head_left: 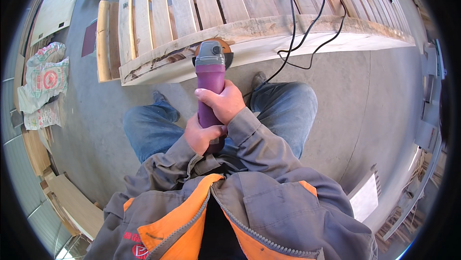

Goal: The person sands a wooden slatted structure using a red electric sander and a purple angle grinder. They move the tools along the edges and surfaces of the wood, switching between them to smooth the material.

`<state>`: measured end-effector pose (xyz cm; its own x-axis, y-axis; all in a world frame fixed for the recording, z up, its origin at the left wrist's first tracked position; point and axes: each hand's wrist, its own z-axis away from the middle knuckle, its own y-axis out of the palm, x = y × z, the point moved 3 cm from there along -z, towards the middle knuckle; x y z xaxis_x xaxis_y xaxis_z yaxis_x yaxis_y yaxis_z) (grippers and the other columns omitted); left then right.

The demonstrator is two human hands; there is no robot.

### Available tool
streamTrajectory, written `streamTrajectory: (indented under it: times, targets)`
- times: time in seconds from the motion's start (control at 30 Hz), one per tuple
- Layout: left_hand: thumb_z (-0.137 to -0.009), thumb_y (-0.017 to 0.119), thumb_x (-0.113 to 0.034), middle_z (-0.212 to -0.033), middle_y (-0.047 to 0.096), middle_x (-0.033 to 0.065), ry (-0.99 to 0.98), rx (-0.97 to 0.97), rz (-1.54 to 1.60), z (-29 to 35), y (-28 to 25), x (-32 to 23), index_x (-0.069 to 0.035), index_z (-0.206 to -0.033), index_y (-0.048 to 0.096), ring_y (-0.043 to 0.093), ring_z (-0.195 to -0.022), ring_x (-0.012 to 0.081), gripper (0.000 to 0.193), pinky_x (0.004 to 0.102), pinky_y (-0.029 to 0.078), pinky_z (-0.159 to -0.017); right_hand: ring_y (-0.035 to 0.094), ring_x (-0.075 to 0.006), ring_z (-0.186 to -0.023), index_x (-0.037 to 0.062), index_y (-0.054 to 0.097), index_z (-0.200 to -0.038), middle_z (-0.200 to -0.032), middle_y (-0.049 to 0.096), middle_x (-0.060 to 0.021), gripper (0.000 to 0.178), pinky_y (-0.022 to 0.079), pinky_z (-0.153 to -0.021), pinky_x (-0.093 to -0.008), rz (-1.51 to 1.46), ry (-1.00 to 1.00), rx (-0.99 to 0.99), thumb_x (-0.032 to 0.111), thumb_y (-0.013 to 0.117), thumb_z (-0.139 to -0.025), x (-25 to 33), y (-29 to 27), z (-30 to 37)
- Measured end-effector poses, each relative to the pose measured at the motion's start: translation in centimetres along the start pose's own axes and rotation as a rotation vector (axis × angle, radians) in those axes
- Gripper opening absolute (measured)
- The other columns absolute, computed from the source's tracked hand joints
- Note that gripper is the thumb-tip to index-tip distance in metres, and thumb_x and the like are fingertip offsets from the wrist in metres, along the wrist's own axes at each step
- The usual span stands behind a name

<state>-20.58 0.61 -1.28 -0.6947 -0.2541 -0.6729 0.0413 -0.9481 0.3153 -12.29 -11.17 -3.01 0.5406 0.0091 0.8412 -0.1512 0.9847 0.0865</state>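
Both hands clamp the purple grinder (210,84), right hand (222,102) wrapped round its body and left hand (200,136) round its near end, its disc (214,48) touching the near edge of the slatted wooden frame (269,27), above the person's knees.

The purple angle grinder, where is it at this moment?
In the head view the purple angle grinder sits at the centre, held by the right hand and left hand, its disc against the front edge of the wooden slatted frame.
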Motion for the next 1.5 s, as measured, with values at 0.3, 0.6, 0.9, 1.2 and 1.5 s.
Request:
streamTrajectory:
  times: [0.3, 0.6, 0.9, 1.2, 1.5]
  targets:
    - [-0.082, 0.078, -0.005, -0.106, 0.074, 0.0101, -0.006, 0.008, -0.051, -0.8, 1.2, -0.3, 0.002, -0.125, 0.063, 0.073, -0.090, 0.0211, 0.045, 0.0339, 0.057, -0.079, 0.075, -0.0277, -0.093, -0.0085, 0.068, -0.115, -0.104, 0.076, -0.0210, 0.064, 0.059, -0.086, -0.0396, -0.005, -0.012, -0.034, 0.042, 0.086, -0.080, 0.2, -1.8, 0.1]
    - [-0.080, 0.078, -0.004, -0.107, 0.074, 0.0099, -0.001, 0.025, -0.056, -1.3, 2.4, -0.9, 0.002, -0.125, 0.063, 0.073, -0.091, 0.0206, 0.048, 0.0333, 0.057, -0.079, 0.075, -0.0275, -0.093, -0.0087, 0.068, -0.115, -0.104, 0.076, -0.0211, 0.063, 0.059, -0.086, -0.0395, 0.004, -0.013, -0.059, 0.041, 0.085, -0.081, 0.9, -3.0, 0.2]
    - [-0.081, 0.079, -0.004, -0.110, 0.074, 0.0104, -0.055, 0.050, -0.085, -2.0, 3.3, -1.2, 0.003, -0.129, 0.061, 0.073, -0.095, 0.0207, 0.052, 0.0333, 0.057, -0.084, 0.075, -0.0244, -0.091, -0.0069, 0.070, -0.113, -0.100, 0.076, -0.0186, 0.058, 0.060, -0.083, -0.0379, -0.039, -0.021, -0.091, 0.039, 0.085, -0.082, 1.3, -4.3, 0.4]
    - [-0.081, 0.084, -0.011, -0.106, 0.071, 0.0070, -0.015, 0.060, -0.082, -2.7, 4.2, -0.7, 0.003, -0.123, 0.063, 0.069, -0.091, 0.0158, 0.049, 0.0325, 0.054, -0.079, 0.074, -0.0221, -0.088, -0.0065, 0.070, -0.113, -0.099, 0.076, -0.0166, 0.057, 0.060, -0.081, -0.0370, -0.068, -0.021, -0.102, 0.039, 0.085, -0.082, 1.3, -5.5, 0.4]
    - [-0.080, 0.086, -0.015, -0.099, 0.071, 0.0057, -0.010, 0.089, -0.111, -4.0, 7.3, -1.7, 0.002, -0.119, 0.064, 0.068, -0.083, 0.0147, 0.048, 0.0303, 0.053, -0.071, 0.070, -0.0165, -0.085, -0.0056, 0.070, -0.113, -0.098, 0.074, -0.0113, 0.051, 0.058, -0.079, -0.0344, -0.140, -0.054, -0.166, 0.035, 0.084, -0.086, 1.1, -8.9, -0.1]
